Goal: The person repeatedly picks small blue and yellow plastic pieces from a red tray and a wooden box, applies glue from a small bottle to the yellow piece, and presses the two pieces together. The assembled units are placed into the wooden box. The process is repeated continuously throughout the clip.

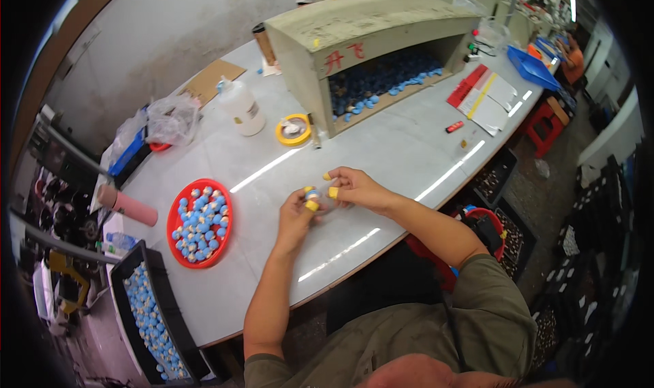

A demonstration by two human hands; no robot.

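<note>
My left hand (pixel 295 216) is closed on a small blue-and-white ball (pixel 311 194) above the table, its thumb and fingertip in yellow finger covers. Just right of the ball is my right hand (pixel 361 189), also with yellow-covered fingertips. Its thumb and forefinger are apart, and I see nothing between them. To the left, a round red tray (pixel 229 235) holds many similar blue balls with pale patches. Part of the held ball is hidden by my fingers.
A beige box-like housing (pixel 300 74) with blue pieces inside stands at the back. Near it are yellow tape (pixel 293 143) and a white bottle (pixel 244 112). A pink cylinder (pixel 129 205) and a black crate (pixel 178 323) of balls are at the left; red-and-white papers (pixel 482 98) lie right.
</note>
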